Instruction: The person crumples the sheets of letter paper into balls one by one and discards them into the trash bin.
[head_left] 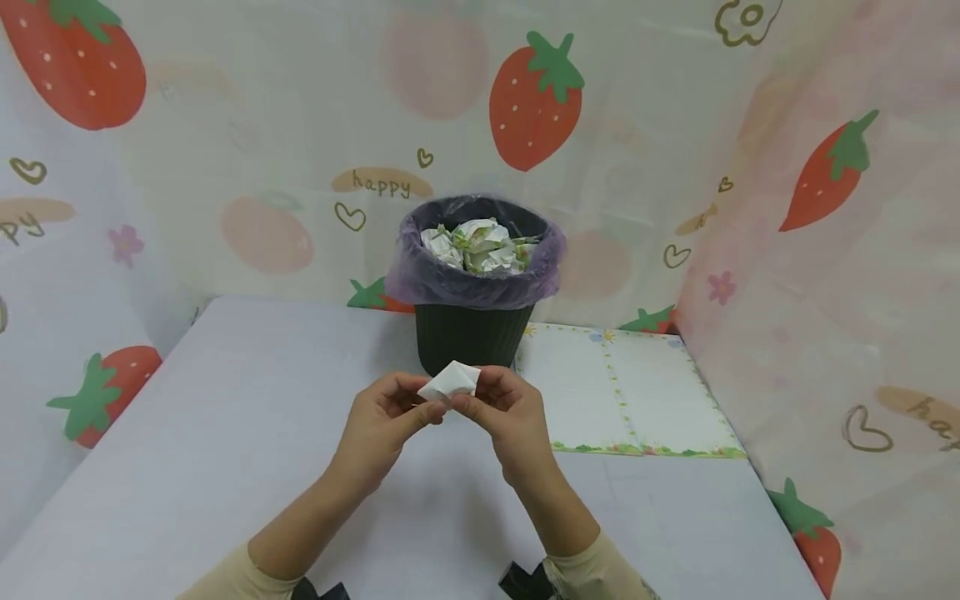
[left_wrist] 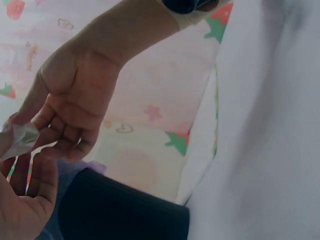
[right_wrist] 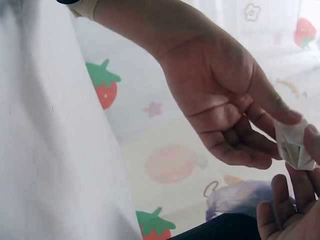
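Note:
A small folded piece of white paper [head_left: 453, 381] is held up between both hands in the middle of the head view. My left hand [head_left: 378, 433] pinches its left end between thumb and fingers. At the other end, the thumb and fingers of my right hand [head_left: 519, 425] pinch it too. The right wrist view shows the folded paper [right_wrist: 291, 145] with a small opening among its creases. Only part of the paper [left_wrist: 25, 139] shows in the left wrist view, at the left edge.
Behind the hands stands a dark bin [head_left: 472, 333] with a purple liner [head_left: 405, 271], holding crumpled paper [head_left: 483, 242]. White sheets with flowered borders [head_left: 645, 400] lie at its right on the white table [head_left: 247, 417]. Strawberry-patterned cloth [head_left: 300, 108] hangs around the table.

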